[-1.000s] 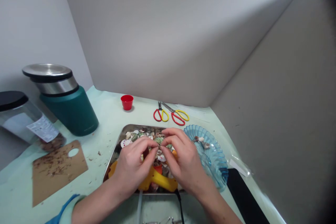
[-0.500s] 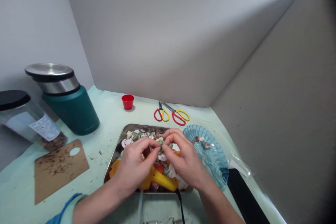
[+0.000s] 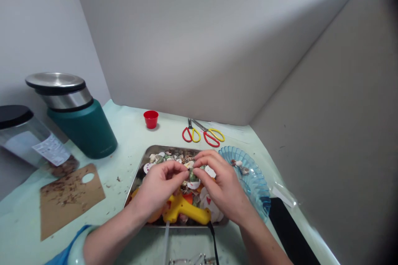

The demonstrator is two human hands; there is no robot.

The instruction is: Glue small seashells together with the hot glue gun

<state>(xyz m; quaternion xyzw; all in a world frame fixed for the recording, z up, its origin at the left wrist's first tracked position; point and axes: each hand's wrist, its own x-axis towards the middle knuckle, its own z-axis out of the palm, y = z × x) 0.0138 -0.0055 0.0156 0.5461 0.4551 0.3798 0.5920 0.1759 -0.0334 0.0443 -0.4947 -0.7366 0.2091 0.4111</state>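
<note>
Over a metal tray (image 3: 143, 166) of shells, my left hand (image 3: 161, 184) pinches thumb against forefinger, with a tiny dark speck at the tips. Just to its right, my right hand (image 3: 219, 184) curls with thumb and forefinger nearly together; what they hold is too small to make out. Below the fingertips is a greenish shell (image 3: 193, 175). A yellow hot glue gun (image 3: 189, 211) lies across the front of the tray, with a pale glue stick (image 3: 166, 240) and a black cord (image 3: 214, 242) at its ends. White cut-out pieces and orange pieces lie among the shells.
To the right stands a blue scalloped plate (image 3: 253, 174) with a few shells (image 3: 241, 166). Two pairs of scissors (image 3: 213, 137) and a red cup (image 3: 151, 119) are behind. At left are a teal flask (image 3: 83, 128), a clear jar (image 3: 46, 145) and a littered brown board (image 3: 71, 198).
My fingertips have moved slightly apart, the left ones a little to the left. More of the glue gun and the greenish shell shows between my hands.
</note>
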